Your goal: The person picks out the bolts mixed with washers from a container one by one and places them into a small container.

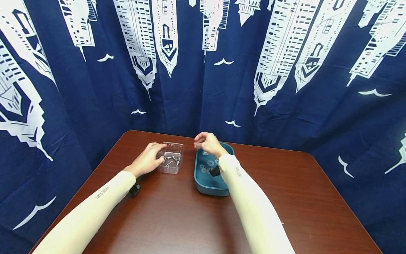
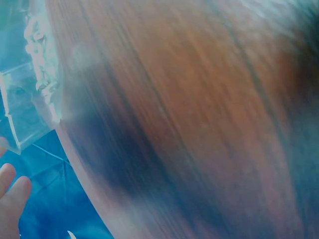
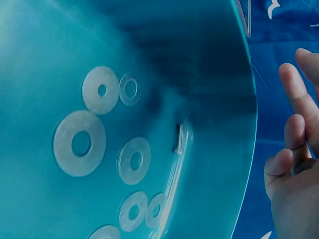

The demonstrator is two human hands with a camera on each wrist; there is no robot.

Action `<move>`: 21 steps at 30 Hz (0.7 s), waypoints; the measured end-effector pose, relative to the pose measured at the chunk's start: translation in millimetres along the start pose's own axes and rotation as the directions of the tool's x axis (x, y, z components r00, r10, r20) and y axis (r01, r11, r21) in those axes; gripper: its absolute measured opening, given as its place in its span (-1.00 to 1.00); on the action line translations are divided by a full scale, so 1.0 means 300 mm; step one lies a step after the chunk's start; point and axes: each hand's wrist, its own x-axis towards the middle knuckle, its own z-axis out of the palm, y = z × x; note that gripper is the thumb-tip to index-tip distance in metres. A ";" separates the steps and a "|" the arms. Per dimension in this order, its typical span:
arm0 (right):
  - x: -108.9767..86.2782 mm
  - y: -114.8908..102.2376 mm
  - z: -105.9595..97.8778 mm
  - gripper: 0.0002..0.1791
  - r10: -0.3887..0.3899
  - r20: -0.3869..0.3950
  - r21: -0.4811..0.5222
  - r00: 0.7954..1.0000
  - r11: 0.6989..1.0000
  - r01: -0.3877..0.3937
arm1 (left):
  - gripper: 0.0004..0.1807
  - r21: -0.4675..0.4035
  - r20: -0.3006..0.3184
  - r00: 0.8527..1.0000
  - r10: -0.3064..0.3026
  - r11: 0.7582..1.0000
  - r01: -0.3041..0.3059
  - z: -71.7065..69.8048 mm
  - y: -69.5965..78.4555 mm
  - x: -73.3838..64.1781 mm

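My left hand (image 1: 147, 160) rests at the left side of a clear plastic box (image 1: 170, 169), with its thumb and fingers spread along that edge. Several metal screws (image 1: 171, 161) lie inside. In the left wrist view two fingertips (image 2: 15, 194) show just below the corner of the box (image 2: 22, 117). Over the far left rim of a blue tray (image 1: 211, 190), my right hand (image 1: 207, 143) hovers with loosely bent fingers. No object shows among those fingers (image 3: 294, 89); the thumb is out of the right wrist view. Several flat washers (image 3: 79, 143) and a small screw (image 3: 179, 139) lie on the tray's floor.
Both containers stand on a brown wooden table (image 1: 165, 218), the clear box to the left of the tray. A dark blue curtain (image 1: 190, 102) with white building prints hangs behind the table's back edge. Small dark cameras sit under both wrists.
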 end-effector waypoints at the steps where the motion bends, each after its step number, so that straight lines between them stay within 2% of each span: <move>1: -0.002 0.005 -0.005 -0.74 -0.002 -0.002 0.007 1.000 1.000 0.002 | -0.42 -0.005 -0.002 1.000 0.003 1.000 -0.003 0.000 0.002 0.000; 9: -0.034 0.022 -0.034 -0.72 -0.026 -0.014 0.022 1.000 0.999 0.026 | -0.41 -0.009 -0.015 1.000 0.019 1.000 -0.019 0.022 0.012 0.009; 16: -0.044 0.040 -0.057 -0.75 -0.025 -0.039 0.023 0.999 0.999 0.026 | -0.40 -0.032 -0.020 0.998 0.058 0.998 -0.059 0.032 0.044 0.036; 21: -0.049 0.047 -0.071 -0.76 -0.026 -0.044 0.015 0.999 1.000 0.026 | -0.39 -0.043 0.003 0.999 0.050 0.998 -0.050 0.036 0.069 0.054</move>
